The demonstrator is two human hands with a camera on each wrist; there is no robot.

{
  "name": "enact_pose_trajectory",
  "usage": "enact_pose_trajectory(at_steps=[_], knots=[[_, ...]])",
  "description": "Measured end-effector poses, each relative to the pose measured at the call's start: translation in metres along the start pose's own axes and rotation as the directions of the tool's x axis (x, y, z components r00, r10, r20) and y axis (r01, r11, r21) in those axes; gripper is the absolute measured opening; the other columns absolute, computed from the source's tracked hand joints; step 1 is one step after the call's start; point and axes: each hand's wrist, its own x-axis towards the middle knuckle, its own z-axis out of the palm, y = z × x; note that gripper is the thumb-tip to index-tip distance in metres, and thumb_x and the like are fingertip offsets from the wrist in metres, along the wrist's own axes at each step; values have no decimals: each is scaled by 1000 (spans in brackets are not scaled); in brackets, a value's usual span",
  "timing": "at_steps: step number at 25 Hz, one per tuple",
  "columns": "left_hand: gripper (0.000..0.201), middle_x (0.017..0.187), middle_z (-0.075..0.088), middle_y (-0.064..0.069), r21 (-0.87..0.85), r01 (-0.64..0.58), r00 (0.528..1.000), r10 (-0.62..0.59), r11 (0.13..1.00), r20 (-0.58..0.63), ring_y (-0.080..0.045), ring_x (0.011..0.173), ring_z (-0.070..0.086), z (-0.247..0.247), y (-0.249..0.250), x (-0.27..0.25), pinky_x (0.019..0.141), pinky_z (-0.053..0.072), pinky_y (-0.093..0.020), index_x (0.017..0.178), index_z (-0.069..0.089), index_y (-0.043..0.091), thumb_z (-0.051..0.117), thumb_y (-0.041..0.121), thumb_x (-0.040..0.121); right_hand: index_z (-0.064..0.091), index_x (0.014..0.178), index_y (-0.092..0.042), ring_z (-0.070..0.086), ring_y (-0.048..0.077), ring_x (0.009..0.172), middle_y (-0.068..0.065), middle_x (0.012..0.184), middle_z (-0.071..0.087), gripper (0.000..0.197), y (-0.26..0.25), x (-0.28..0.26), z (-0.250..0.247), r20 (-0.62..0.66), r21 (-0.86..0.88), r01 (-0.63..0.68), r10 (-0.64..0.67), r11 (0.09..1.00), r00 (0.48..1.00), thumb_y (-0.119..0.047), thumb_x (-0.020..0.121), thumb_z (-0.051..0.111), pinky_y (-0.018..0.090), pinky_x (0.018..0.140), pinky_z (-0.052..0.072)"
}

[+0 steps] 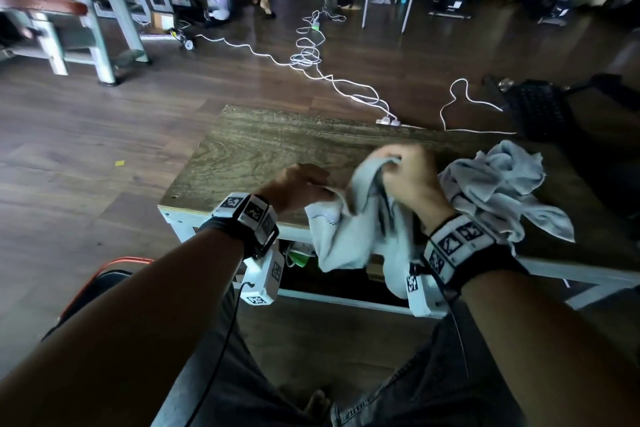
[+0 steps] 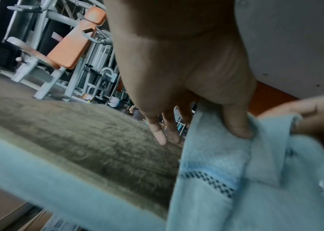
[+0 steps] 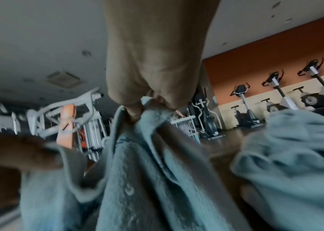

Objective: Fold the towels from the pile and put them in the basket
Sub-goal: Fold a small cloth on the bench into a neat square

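Note:
A pale blue-grey towel (image 1: 346,239) hangs over the near edge of the low wooden table (image 1: 263,149), held up by both hands. My left hand (image 1: 320,189) pinches one corner; in the left wrist view its thumb (image 2: 238,128) presses on the towel's hem (image 2: 216,164) while the other fingers (image 2: 161,136) stay straight. My right hand (image 1: 393,165) grips a bunched edge of the same towel (image 3: 147,171), fingers curled round it (image 3: 149,106). A crumpled pile of similar towels (image 1: 502,184) lies on the table just right of my right hand, also seen in the right wrist view (image 3: 295,148).
A dark meshed object (image 1: 536,111) stands on the floor beyond the table's far right corner. White cables (image 1: 311,59) and a power strip (image 1: 388,121) run across the floor behind the table. Gym machines (image 1: 86,10) stand at the back left. An orange-rimmed seat (image 1: 104,274) is beside my left arm.

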Motion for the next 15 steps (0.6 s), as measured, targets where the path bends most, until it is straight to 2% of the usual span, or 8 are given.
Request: enact_pose_trajectory(at_steps=[1,3,5,6,8,10,12,15], knots=[[36,127,64,-10,-24,-58,997,59,998,44,-21,110,62,-5,9,2,100,48,-32,114,71,7,77,9,79,79,85,-10,62,2,76,1,85,74,42,-17,13,-6,-41,71,65,-62,995,997,15,69,48,3,64,41],[36,118,68,-8,-127,-151,988,151,980,-3,-12,94,66,-16,30,15,97,51,-34,112,70,7,77,4,77,78,89,-9,60,-2,77,-2,87,69,45,-48,39,-21,-151,144,203,-182,968,972,14,67,46,5,70,42],[23,85,74,7,-166,-185,974,158,969,-162,9,67,59,-36,48,30,77,53,-22,101,75,12,78,12,78,78,91,-7,59,-9,77,-5,88,65,44,-66,63,-35,-289,165,316,-260,934,921,12,66,47,7,75,43],[17,72,72,13,-97,-210,948,178,973,-264,14,60,52,-47,57,36,68,49,-18,95,78,15,78,20,79,77,92,-6,59,-12,80,-5,90,64,43,-70,71,-42,-344,169,344,-272,924,899,12,66,48,9,78,44],[18,68,70,3,26,-264,869,249,964,-428,5,62,51,-65,69,41,61,45,-22,86,79,16,72,31,78,76,93,-4,60,-3,89,-1,96,63,38,-66,78,-48,-412,130,363,-283,923,866,11,69,51,13,84,46],[24,73,68,-6,53,-265,842,257,963,-475,-2,69,54,-73,63,38,64,46,-24,83,78,14,66,32,73,74,93,-1,60,12,96,7,103,63,31,-44,72,-43,-411,38,330,-287,943,865,8,72,54,18,90,47],[28,75,69,-6,101,-194,866,219,976,-449,-3,73,56,-71,40,32,64,47,-25,83,77,13,62,33,72,75,94,-5,61,16,96,8,106,65,27,-10,57,-36,-366,-58,206,-213,977,906,3,75,58,26,89,49],[29,62,61,-1,61,-83,932,99,995,-349,-6,58,48,-69,-7,20,54,40,-23,67,71,12,68,36,81,78,86,-14,66,19,76,2,81,72,12,37,29,-30,-241,-101,30,-54,994,969,-8,78,72,29,68,50]])
